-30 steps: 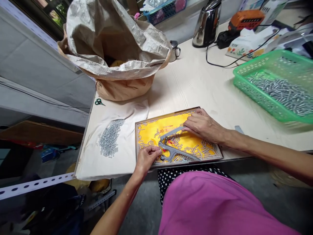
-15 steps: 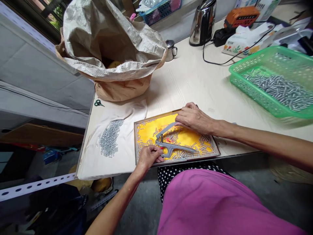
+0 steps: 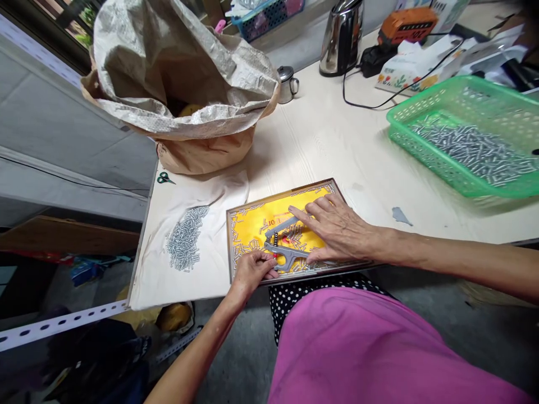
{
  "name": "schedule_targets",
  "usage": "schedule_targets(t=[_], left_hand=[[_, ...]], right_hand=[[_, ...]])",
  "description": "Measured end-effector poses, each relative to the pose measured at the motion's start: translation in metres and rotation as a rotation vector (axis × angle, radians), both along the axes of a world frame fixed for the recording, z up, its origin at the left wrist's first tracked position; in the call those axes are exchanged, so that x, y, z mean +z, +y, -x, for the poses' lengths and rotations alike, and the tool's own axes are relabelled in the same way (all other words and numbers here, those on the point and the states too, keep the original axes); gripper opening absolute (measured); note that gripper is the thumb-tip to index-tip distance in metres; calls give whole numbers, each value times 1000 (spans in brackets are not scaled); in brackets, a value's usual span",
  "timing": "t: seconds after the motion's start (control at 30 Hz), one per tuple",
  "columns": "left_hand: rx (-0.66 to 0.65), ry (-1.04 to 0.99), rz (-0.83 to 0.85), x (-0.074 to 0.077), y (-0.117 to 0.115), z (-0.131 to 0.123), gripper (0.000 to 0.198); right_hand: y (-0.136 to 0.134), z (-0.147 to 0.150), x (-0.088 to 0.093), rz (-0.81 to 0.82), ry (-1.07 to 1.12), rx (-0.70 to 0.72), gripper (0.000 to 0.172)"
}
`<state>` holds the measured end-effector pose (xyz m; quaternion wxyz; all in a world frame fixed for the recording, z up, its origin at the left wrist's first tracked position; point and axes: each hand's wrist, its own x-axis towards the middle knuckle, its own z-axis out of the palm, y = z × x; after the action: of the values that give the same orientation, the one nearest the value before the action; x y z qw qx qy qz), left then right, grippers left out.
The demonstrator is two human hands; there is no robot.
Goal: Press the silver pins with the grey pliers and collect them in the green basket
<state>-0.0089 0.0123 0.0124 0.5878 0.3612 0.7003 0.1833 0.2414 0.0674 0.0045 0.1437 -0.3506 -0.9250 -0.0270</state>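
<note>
A grey two-handled hand tool (image 3: 288, 258) with a coil spring between its handles is over a shallow tray (image 3: 228, 247). The tray has a yellow lining and many small metal pins (image 3: 248, 247). My left hand (image 3: 255, 269) pinches the tool's left end; a tiny red part shows by the fingertips. Whether a small piece is also between those fingers is hidden. My right hand (image 3: 343, 230) spans the two handles, index finger along the upper one, thumb at the lower one.
Left of the tray, a pile of metal pins (image 3: 187, 238) lies on a white cloth (image 3: 155, 280), near green-handled scissors (image 3: 165, 178). Behind stands a large open sack (image 3: 206, 154). A green basket (image 3: 429, 171) of pins is at the right; a kettle (image 3: 341, 42) and metal cup (image 3: 287, 87) stand behind.
My right hand has shifted from pinching the upper handle's end to spanning both handles. My left hand stays at the tool's left end. The view has moved slightly.
</note>
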Motion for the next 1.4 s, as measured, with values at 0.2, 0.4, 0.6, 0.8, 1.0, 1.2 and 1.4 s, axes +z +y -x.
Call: schedule_targets(t=[0.2, 0.4, 0.6, 0.8, 1.0, 1.2, 1.4], left_hand=[[-10, 4, -9, -1, -1, 1, 15], [-5, -3, 13, -2, -2, 0, 16], [-27, 27, -9, -3, -3, 3, 18], [-280, 524, -577, 5, -21, -9, 18], [-779, 942, -1017, 12, -4, -39, 69], [-868, 1009, -972, 6, 23, -43, 59], [-912, 995, -859, 10, 32, -47, 29]], right_hand=[[-15, -1, -5, 58, -24, -31, 104], [-18, 5, -8, 66, -29, -35, 84], [-27, 3, -15, 108, -15, -39, 78], [-35, 8, -18, 51, -34, -59, 71], [-28, 23, -8, -98, 25, 11, 56], [-16, 20, -9, -98, -49, -71, 41], [-1, 13, -5, -20, -169, 106, 29]])
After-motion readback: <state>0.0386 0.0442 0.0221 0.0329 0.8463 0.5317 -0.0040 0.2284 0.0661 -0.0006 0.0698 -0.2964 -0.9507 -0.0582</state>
